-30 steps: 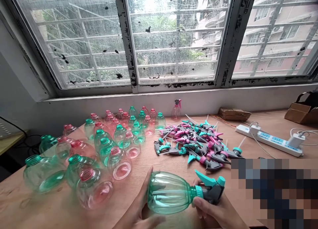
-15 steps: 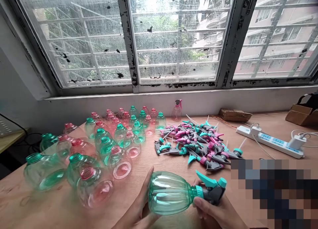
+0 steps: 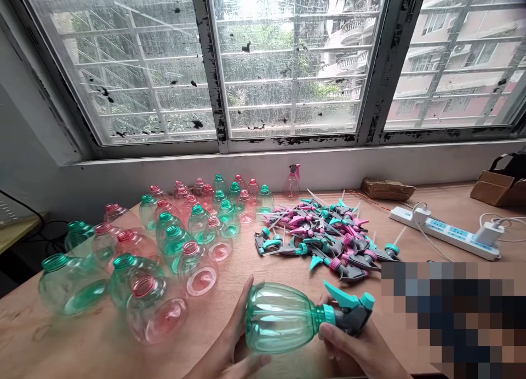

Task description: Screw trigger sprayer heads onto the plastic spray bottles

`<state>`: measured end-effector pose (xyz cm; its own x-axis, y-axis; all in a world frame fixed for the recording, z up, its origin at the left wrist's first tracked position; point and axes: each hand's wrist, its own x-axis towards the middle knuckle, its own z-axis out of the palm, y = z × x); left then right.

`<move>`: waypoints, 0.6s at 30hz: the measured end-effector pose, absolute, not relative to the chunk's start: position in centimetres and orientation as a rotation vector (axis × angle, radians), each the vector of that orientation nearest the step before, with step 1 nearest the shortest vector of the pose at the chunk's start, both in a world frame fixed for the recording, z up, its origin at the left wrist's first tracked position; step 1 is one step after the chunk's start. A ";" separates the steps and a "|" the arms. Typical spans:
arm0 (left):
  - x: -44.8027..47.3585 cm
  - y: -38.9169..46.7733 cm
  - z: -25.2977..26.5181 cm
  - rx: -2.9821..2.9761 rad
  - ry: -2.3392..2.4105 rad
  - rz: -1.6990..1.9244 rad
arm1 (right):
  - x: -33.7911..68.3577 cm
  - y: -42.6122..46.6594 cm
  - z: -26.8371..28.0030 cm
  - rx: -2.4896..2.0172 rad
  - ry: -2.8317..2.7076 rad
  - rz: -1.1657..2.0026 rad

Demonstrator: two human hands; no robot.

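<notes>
A clear green spray bottle (image 3: pixel 281 317) lies sideways between my hands, low in the head view, its base to the left. A spray head (image 3: pixel 354 309) with a turquoise trigger and grey body sits on its neck. My left hand (image 3: pixel 230 335) is wrapped round the base end, fingers partly behind the bottle. With the thumb on the turquoise collar (image 3: pixel 329 315), my right hand (image 3: pixel 351 343) grips the neck; its other fingers are mostly hidden behind. Beyond the bottle lies a pile of loose pink, turquoise and grey spray heads (image 3: pixel 320 231).
Several open green and pink bottles (image 3: pixel 201 277) stand on the left of the wooden table (image 3: pixel 230 362). A pink bottle with a spray head (image 3: pixel 292 183) is by the wall. A white power strip (image 3: pixel 446 234), brown package (image 3: pixel 388 189) and cardboard box (image 3: pixel 497 187) lie right. A blurred patch covers the lower right.
The left thumb has shifted slightly to the right below the bottle. Both hands keep hold of the spray bottle, and the view has moved very slightly.
</notes>
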<state>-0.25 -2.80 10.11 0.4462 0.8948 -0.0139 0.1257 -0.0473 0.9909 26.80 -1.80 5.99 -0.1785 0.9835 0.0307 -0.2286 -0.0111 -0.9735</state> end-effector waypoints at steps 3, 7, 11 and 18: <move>-0.4 -2.7 9.8 1.487 0.933 0.828 | 26.7 -1.8 5.8 -0.937 -1.169 1.428; -0.6 -2.6 9.4 1.455 0.841 0.802 | 26.7 -1.8 5.3 -0.950 -1.179 1.424; -0.6 -2.7 9.5 1.497 0.886 0.809 | 26.7 -1.8 5.4 -0.948 -1.178 1.426; -0.6 -2.3 9.2 1.552 0.875 0.770 | 26.6 -1.9 6.2 -0.965 -1.151 1.432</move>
<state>-0.65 -2.33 9.21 0.5091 0.8606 0.0118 0.1211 -0.0852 0.9890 26.64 -1.86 6.16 -0.1626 0.9867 0.0096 -0.2219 -0.0271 -0.9747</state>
